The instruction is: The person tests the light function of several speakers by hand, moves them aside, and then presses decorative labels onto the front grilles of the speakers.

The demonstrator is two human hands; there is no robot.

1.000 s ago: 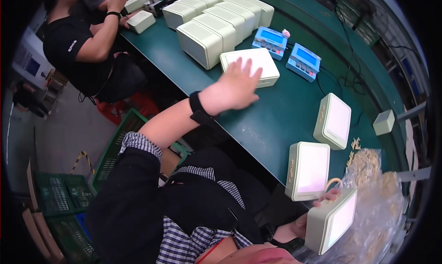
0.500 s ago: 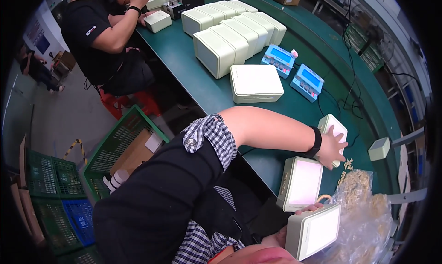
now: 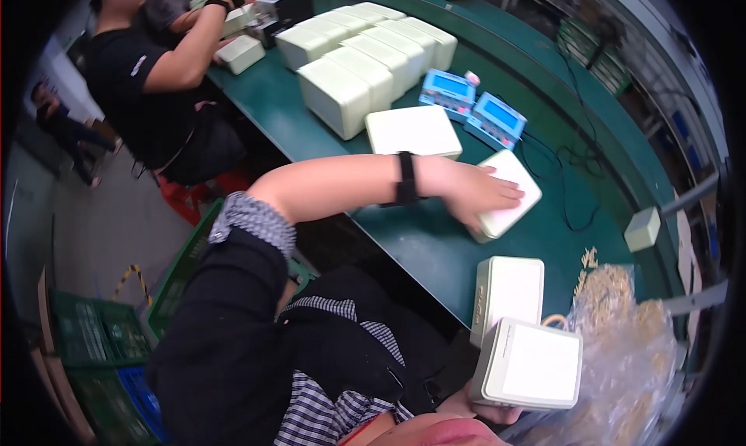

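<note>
My left hand [image 3: 475, 195] lies across the top of a cream-white, round-cornered box [image 3: 514, 183] on the green table, fingers over its face and thumb by its near edge. At the lower right, my right hand [image 3: 497, 412] holds another such box [image 3: 536, 366] from beneath, its pale face turned up; most of that hand's fingers are hidden. Just behind the held box stands a similar box [image 3: 511, 289], partly covered by it. Beyond my left wrist lies one more cream box [image 3: 416, 130].
Several cream boxes [image 3: 342, 92] stand in rows farther back, near two blue devices [image 3: 495, 120] with screens and cables. A clear plastic bag [image 3: 610, 314] of tan bits lies at right, below a small pale box [image 3: 643, 228]. Another person [image 3: 128, 96] works at far left.
My left hand has moved left and away from me, and the box under it has shifted and turned with it. The box in my right hand has risen and tilted.
</note>
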